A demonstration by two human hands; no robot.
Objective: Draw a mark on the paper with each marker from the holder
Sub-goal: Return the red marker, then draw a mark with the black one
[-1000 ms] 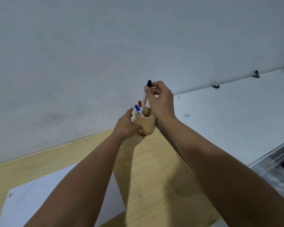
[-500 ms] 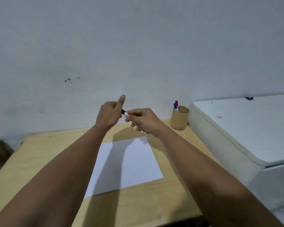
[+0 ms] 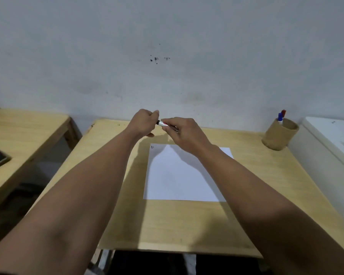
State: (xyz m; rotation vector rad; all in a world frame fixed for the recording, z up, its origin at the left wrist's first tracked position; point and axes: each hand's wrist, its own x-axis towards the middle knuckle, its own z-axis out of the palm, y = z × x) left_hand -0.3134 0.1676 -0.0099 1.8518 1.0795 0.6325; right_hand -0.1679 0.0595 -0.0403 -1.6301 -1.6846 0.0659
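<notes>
Head view: white-barrelled, black-capped marker point(image 3: 161, 123)

1. Black-capped white marker point(image 3: 161, 123): was in tan cylindrical holder point(image 3: 279, 134) 1.0 s ago; now out, held level above far edge of white paper sheet point(image 3: 184, 175).
2. Left hand point(image 3: 145, 124): off holder, now closed on marker's cap end.
3. Right hand point(image 3: 184, 133): moved w/ marker from holder to table centre, gripping barrel.

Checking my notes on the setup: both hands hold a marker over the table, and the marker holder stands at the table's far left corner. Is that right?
Not quite. The head view shows the holder at the table's far right corner. Both the left hand and right hand do hold the marker.
</notes>
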